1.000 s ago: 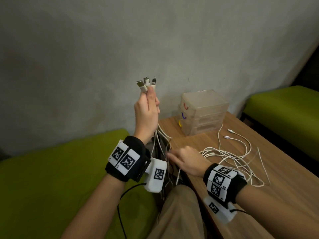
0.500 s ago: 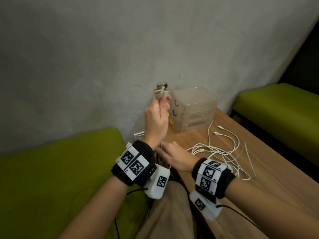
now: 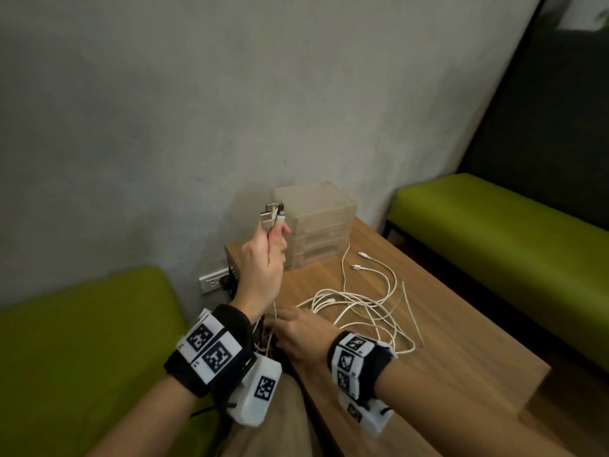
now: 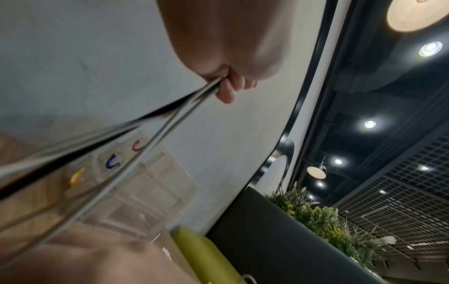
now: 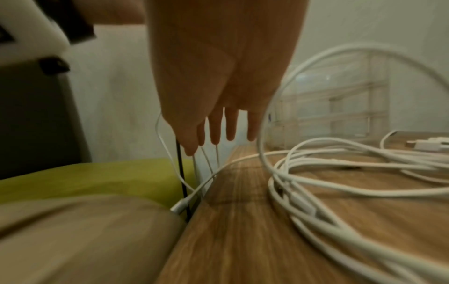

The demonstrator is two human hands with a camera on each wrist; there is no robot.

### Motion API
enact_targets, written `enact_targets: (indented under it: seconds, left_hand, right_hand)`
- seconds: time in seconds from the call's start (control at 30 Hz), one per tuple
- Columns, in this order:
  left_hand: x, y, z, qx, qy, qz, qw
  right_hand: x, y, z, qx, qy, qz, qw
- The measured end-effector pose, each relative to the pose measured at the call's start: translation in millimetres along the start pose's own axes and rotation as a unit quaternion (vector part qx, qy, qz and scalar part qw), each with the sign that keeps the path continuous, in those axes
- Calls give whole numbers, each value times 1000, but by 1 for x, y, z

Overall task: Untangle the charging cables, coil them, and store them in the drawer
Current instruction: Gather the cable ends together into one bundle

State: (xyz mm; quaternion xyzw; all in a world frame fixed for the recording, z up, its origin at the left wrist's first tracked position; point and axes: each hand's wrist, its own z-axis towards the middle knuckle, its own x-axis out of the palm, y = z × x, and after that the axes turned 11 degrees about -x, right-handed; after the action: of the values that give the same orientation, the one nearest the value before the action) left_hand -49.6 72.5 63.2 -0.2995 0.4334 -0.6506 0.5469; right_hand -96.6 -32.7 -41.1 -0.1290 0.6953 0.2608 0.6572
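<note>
My left hand (image 3: 275,239) is raised in front of the wall and grips a bunch of cable ends; their plugs (image 3: 272,214) stick up above the fingers. Taut strands (image 4: 150,126) run down from the left hand (image 4: 226,84) toward the table's near-left edge. My right hand (image 3: 296,331) is low at that edge, its fingers (image 5: 216,132) straight and spread among the hanging white and black strands (image 5: 181,173). A loose tangle of white cables (image 3: 356,305) lies on the wooden table (image 3: 461,341). The translucent drawer unit (image 3: 316,219) stands shut at the back by the wall.
Green benches stand left (image 3: 82,341) and right (image 3: 494,232) of the table. A wall socket (image 3: 214,282) with a plug sits low behind the left hand. My leg in beige trousers (image 3: 263,423) is against the table's near-left edge. The drawers have red, blue and yellow handles (image 4: 111,163).
My left hand has come down and toward the drawer unit with the plugs still in its grip. My right hand has slid left to the table edge, in among the hanging strands.
</note>
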Motion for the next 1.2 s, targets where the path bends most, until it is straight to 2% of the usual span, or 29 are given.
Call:
enact_targets:
  seconds: [0.2,0.37,0.47,0.53,0.6,0.67,0.73,0.77,0.83,0.93,1.0,1.07,1.2]
  left_hand:
    - [8,0,1,-7,26,15,1000]
    - [4,-1,-6,-13,14,19,1000]
    - [-1,4,-9,-26,-1,40,999]
    - [-6,12,-11,-41,-34,53,997]
    - [-12,21,-13,-60,-73,60,994]
    - [-18,30,-14,-75,-97,63,990]
    - [-17,29,-16,-89,-90,64,990]
    - [-13,24,-17,-96,-77,64,990]
    - [-3,11,-21,-100,-37,48,993]
    - [14,-2,-22,-55,8,52,997]
    - [23,-1,-19,-42,-5,83,996]
    - [28,2,-17,-42,-13,97,994]
    - [28,1,-10,-17,-28,86,996]
  right_hand:
    - [10,-6,14,37,101,-36,993]
    - [2,2,7,50,76,-116,989]
    - [-15,2,-2,33,14,-62,997]
    - [-33,0,-10,27,-91,-6,995]
    - [-52,-6,-18,53,-206,28,977]
    - [-70,-13,-26,106,-297,75,946]
    - [-82,-15,-30,127,-370,114,913]
    - [-85,-13,-30,123,-386,117,907]
    - [-83,-1,-25,99,-376,113,914]
    - [-71,15,-17,69,-377,114,916]
    - [-69,15,-17,62,-407,110,905]
    - [-71,13,-19,60,-408,76,908]
    - [-66,2,-27,69,-339,86,934]
